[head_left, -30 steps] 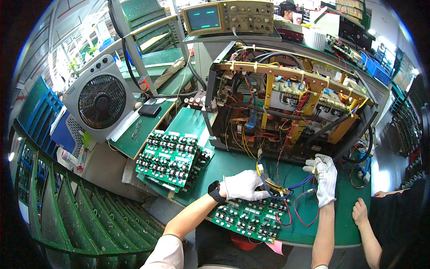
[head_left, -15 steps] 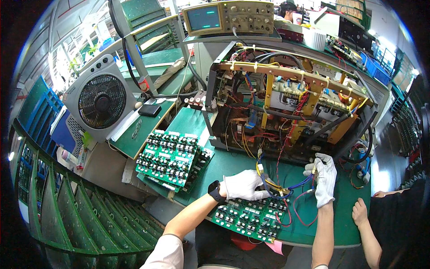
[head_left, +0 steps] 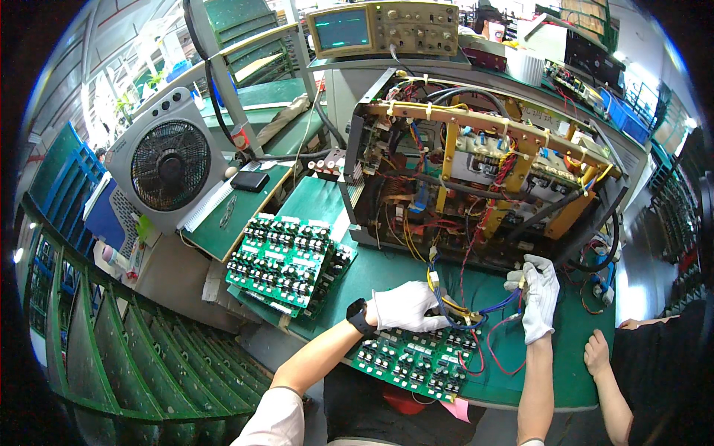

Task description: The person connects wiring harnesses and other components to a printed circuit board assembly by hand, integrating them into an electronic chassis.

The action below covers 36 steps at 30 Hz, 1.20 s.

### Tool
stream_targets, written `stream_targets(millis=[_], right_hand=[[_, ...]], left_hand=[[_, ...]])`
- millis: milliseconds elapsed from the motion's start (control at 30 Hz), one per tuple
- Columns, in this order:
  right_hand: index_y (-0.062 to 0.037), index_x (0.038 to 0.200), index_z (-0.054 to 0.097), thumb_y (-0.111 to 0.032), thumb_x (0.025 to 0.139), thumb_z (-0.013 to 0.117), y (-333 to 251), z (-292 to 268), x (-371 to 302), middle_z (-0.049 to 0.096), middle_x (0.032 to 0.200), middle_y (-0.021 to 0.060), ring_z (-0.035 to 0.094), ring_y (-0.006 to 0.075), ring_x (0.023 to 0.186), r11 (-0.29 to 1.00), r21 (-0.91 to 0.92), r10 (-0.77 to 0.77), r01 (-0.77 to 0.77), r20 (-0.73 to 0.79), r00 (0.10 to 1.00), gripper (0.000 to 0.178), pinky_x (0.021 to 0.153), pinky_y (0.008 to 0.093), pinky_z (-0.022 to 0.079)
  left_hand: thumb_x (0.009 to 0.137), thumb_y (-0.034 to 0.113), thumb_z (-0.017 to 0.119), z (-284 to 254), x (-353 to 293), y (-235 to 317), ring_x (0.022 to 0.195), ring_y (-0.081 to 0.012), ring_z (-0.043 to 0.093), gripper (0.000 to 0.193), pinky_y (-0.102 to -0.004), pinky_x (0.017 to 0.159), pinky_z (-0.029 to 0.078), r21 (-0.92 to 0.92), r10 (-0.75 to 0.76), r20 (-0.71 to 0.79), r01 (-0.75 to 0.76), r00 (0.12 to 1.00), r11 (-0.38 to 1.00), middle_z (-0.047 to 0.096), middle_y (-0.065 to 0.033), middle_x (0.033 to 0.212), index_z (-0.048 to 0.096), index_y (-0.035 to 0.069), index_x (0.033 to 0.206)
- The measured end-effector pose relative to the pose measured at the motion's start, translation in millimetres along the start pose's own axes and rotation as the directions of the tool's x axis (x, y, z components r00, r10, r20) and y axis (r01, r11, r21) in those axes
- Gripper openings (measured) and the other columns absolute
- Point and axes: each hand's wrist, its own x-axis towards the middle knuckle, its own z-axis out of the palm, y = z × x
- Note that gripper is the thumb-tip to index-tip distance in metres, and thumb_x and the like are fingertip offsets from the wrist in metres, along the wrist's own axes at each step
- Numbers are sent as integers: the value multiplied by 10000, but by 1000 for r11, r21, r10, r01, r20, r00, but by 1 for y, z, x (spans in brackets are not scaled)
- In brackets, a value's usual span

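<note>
A green circuit board (head_left: 409, 366) crowded with small parts lies at the bench's front edge. My left hand (head_left: 407, 308), in a white glove with a dark watch at the wrist, rests over the board's far edge. Its fingers are closed at a bundle of blue and yellow wires (head_left: 467, 318); the fingertips are partly hidden. Farther right, my right hand (head_left: 541, 301), also gloved, pinches a small pale connector (head_left: 522, 284) with blue wires (head_left: 500, 304) running to it. A red wire (head_left: 492, 355) loops down between the hands.
Behind the hands stands an open metal-framed machine (head_left: 476, 171) full of wiring. Stacked circuit boards (head_left: 279, 260) lie left, near a grey fan (head_left: 167, 163). An oscilloscope (head_left: 383, 30) sits on the shelf above. Another person's hand (head_left: 597, 353) rests at the bench's right edge.
Both hands stay almost in place, with the wires between them. The view has shifted very slightly, and the trace on the oscilloscope screen looks different.
</note>
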Motion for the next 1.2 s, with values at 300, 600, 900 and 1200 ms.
stream_targets(millis=[300, 600, 900, 1200], right_hand=[[-23, 1265, 594, -268, 1060, 643, 1, 4, 2, 717, 911, 148, 723, 214, 748, 999, 27, 37, -37, -13, 999, 324, 719, 342, 617], [-4, 1307, 583, -296, 1068, 630, 3, -7, -10, 725, 950, 158, 729, 227, 754, 1000, 11, 26, -26, 3, 1000, 380, 743, 350, 605], [-43, 1505, 513, -285, 1050, 629, -3, -5, 13, 782, 1105, 158, 746, 210, 916, 930, -367, 26, 30, 145, 989, 528, 881, 353, 552], [-129, 1454, 599, -293, 1035, 662, -14, -52, -44, 761, 1158, 167, 756, 266, 966, 707, -687, -165, 169, 72, 984, 454, 884, 383, 580]], left_hand=[[971, 405, 682, -1, -1, -1, 887, -437, 693, 439, -481, 784, 571, -11, -7, 13, 7, 1000, 1000, 713, -231, 1006, 708, 37, 1210], [965, 406, 689, 8, -3, 9, 865, -416, 698, 448, -469, 764, 568, -24, -22, 21, 22, 1000, 999, 715, -218, 992, 712, 37, 1218], [953, 254, 700, -10, -5, -2, 860, -310, 705, 304, -397, 800, 559, -74, -43, 29, 45, 999, 996, 726, -160, 953, 742, 17, 1139], [911, 350, 772, 11, -3, -8, 642, -425, 606, 349, -490, 609, 483, 97, 99, -114, -88, 989, 991, 612, -223, 679, 740, 2, 905]])
